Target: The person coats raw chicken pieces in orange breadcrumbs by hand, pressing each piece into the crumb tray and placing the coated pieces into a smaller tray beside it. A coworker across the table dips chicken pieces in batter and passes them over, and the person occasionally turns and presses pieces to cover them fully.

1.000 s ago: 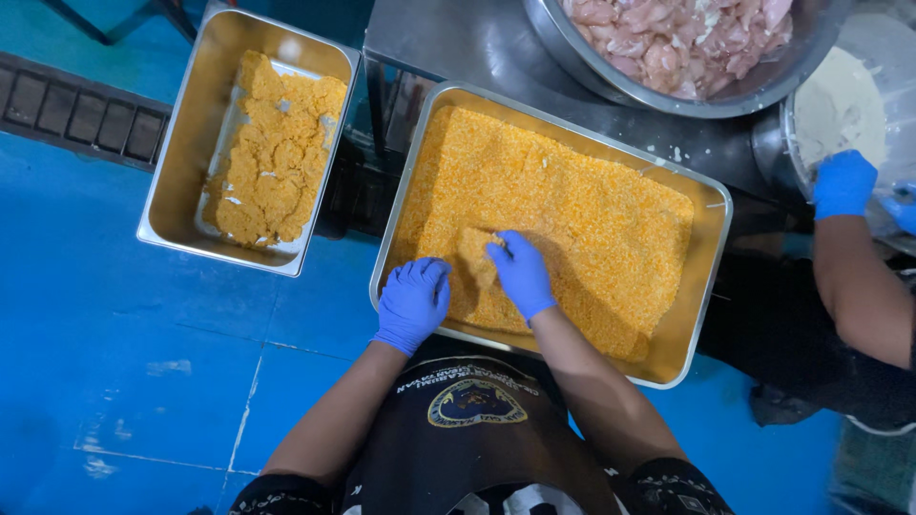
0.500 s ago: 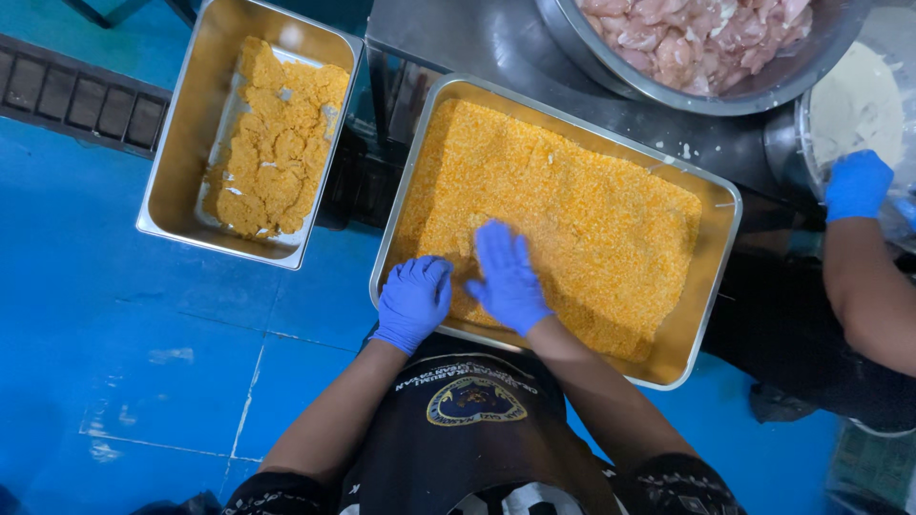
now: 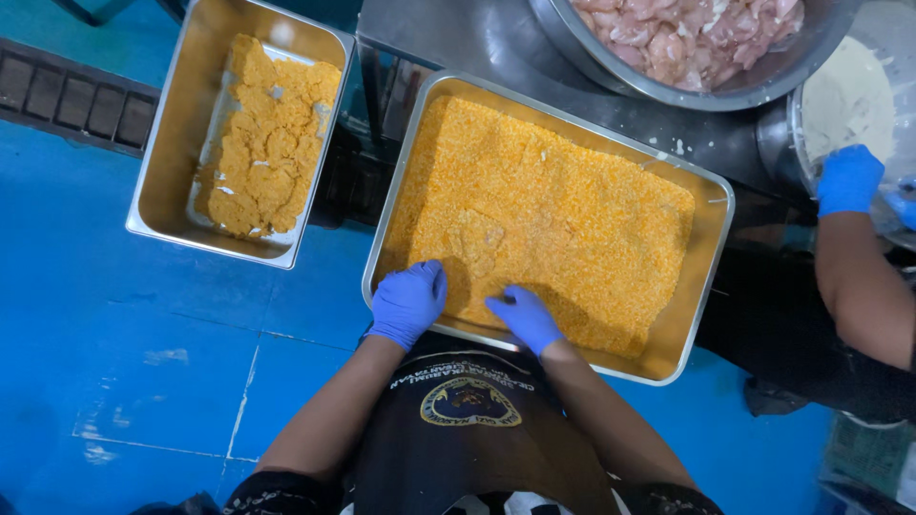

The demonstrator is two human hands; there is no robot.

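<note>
A large steel tray [image 3: 718,238] filled with orange breadcrumbs [image 3: 572,200] lies in front of me. Both my hands wear blue gloves. My left hand [image 3: 408,300] rests at the tray's near left rim, fingers together, touching the crumbs. My right hand [image 3: 525,318] lies flat on the crumbs near the tray's front edge. A crumb-coated piece [image 3: 477,240] shows as a raised patch just beyond my hands. Neither hand grips anything that I can see.
A second steel tray [image 3: 162,143] at the left holds several breaded pieces [image 3: 267,143]. A big steel bowl [image 3: 611,72] of raw pink chicken [image 3: 687,33] stands behind. Another person's blue-gloved hand [image 3: 847,179] is at a bowl of white flour [image 3: 844,95]. The floor [image 3: 143,362] is blue.
My right hand has drawn back from the middle of the crumbs to the tray's near edge, leaving the coated piece pressed into the crumbs. My left hand has barely moved.
</note>
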